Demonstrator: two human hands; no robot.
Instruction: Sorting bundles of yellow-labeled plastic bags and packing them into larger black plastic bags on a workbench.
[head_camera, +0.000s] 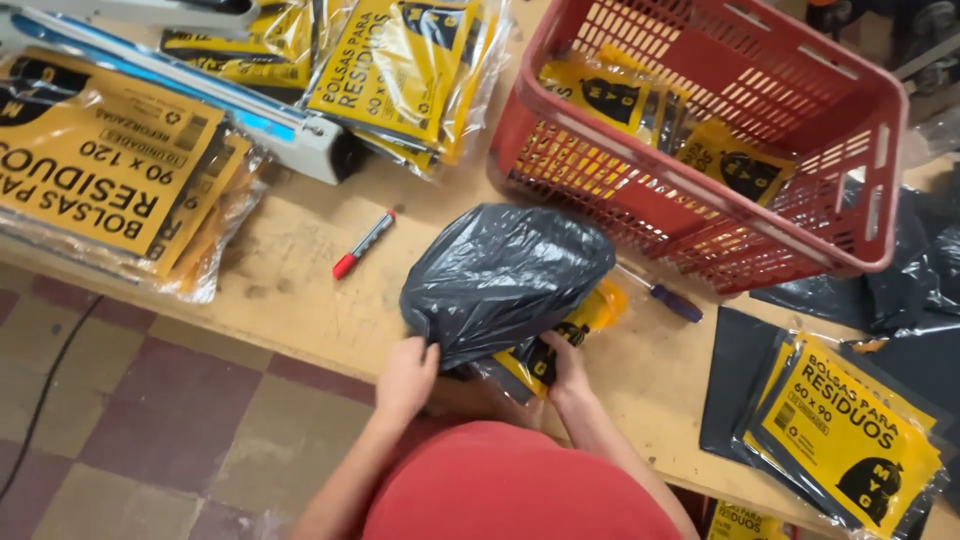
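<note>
Wooden table (300, 290), near edge: both hands, left hand (405, 378) and right hand (566, 366), clamp a crinkled glossy black bag bundle (500, 278) over a yellow label (585, 322); checkered floor (150, 420) below.

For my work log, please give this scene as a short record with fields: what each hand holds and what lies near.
left hand: grips the lower left edge of the black bag bundle
right hand: holds the yellow label pack under the bundle
surface: wooden table
behind bundle: red basket with yellow packs inside
left of bundle: red marker
right of bundle: purple-handled tool
far right: stack of yellow-labelled packs
</note>
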